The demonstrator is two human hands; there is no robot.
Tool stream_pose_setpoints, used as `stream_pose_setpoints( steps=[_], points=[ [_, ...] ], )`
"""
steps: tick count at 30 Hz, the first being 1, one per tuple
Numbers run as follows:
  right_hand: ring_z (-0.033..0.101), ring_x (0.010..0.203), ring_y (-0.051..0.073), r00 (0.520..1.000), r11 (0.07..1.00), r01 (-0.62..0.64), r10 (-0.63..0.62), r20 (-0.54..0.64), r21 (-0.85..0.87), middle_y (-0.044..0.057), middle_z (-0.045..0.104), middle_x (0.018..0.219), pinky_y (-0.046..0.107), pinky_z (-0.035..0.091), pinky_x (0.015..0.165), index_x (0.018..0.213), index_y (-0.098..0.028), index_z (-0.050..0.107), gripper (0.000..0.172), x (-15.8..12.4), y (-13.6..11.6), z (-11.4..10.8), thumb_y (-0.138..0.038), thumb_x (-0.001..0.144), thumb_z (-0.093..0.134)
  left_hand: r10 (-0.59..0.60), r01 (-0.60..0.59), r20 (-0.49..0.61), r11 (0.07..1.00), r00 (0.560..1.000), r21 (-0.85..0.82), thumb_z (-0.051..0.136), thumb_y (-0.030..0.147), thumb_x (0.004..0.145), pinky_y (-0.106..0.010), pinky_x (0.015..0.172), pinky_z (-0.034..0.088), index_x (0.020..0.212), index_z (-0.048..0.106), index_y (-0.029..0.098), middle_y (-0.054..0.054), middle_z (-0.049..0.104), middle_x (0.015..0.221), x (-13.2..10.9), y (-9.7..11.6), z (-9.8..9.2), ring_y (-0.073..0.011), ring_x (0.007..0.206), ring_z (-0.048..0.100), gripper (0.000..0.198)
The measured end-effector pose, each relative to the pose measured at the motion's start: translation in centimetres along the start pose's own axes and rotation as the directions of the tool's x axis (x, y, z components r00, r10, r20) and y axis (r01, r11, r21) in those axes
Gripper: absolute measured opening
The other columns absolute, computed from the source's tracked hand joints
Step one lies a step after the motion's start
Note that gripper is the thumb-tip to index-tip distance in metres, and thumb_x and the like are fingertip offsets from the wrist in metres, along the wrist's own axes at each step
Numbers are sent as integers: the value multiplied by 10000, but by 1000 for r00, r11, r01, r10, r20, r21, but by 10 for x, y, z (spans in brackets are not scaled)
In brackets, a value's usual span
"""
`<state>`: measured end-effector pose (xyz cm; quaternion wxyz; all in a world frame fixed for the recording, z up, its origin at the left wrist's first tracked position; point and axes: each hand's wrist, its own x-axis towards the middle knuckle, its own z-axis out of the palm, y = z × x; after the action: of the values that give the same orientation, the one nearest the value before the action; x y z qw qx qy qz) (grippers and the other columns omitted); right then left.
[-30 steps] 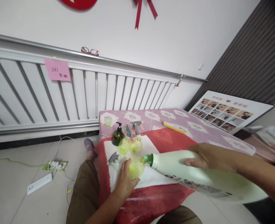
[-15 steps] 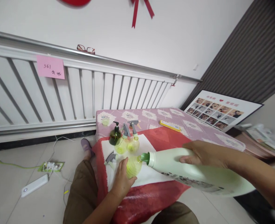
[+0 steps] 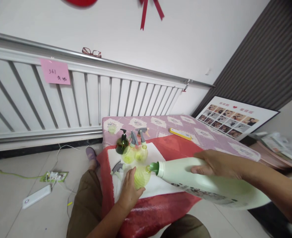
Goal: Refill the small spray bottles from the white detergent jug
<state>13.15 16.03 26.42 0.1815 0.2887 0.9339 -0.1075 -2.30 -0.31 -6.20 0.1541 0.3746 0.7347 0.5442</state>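
My right hand (image 3: 207,163) grips a large pale green detergent bottle (image 3: 185,172) that lies tipped on its side in the air. Its green spout (image 3: 154,167) meets the mouth of a small yellow-green spray bottle (image 3: 141,178). Around that small bottle's near left side, my left hand (image 3: 131,190) is wrapped. A grey spray head (image 3: 117,167) lies on the white cloth (image 3: 158,152) just left of it. Behind stand two yellow-green spray bottles, one left (image 3: 129,154) and one right (image 3: 142,152), with grey triggers, beside a dark green pump bottle (image 3: 122,142). Any liquid flow cannot be made out.
A red cloth (image 3: 160,211) lies under the white one on a purple patterned table (image 3: 158,124). A yellow-and-white packet (image 3: 180,133) rests farther back. A white radiator (image 3: 136,96) runs behind. On the floor at left are a power strip (image 3: 54,177) and cables.
Almost nothing differs: both hands keep their holds, with the large bottle still tipped at the small bottle's mouth. The view has shifted very slightly.
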Motion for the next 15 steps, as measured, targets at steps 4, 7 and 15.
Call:
stream_pose_setpoints(
  steps=[4, 7, 15],
  points=[
    [653, 732, 259, 999, 1000, -5, 4, 50, 24, 74, 702, 780, 322, 438, 623, 749, -200, 594, 372, 0, -3, -2, -565, 787, 533, -4, 4, 6, 1000, 1000, -2, 682, 215, 632, -431, 1162, 271, 1413, 326, 166, -151, 429, 1424, 0, -1, 0, -297, 1372, 364, 860],
    [656, 737, 264, 999, 1000, -26, 25, 47, 15, 72, 702, 784, 327, 439, 627, 759, -201, 592, 367, 0, -2, -2, -563, 784, 536, -3, 3, 4, 1000, 1000, -2, 679, 216, 633, -433, 1163, 274, 1410, 328, 170, -147, 428, 1427, 0, 0, 0, -292, 1370, 366, 854],
    [655, 742, 264, 998, 999, -4, 2, 62, 32, 79, 704, 796, 328, 438, 635, 760, -197, 574, 369, 0, -1, -2, -561, 800, 527, -7, 7, 4, 1000, 1000, 5, 678, 217, 626, -400, 1162, 274, 1408, 332, 138, -153, 432, 1417, 1, 0, 0, -284, 1360, 374, 858]
  ],
)
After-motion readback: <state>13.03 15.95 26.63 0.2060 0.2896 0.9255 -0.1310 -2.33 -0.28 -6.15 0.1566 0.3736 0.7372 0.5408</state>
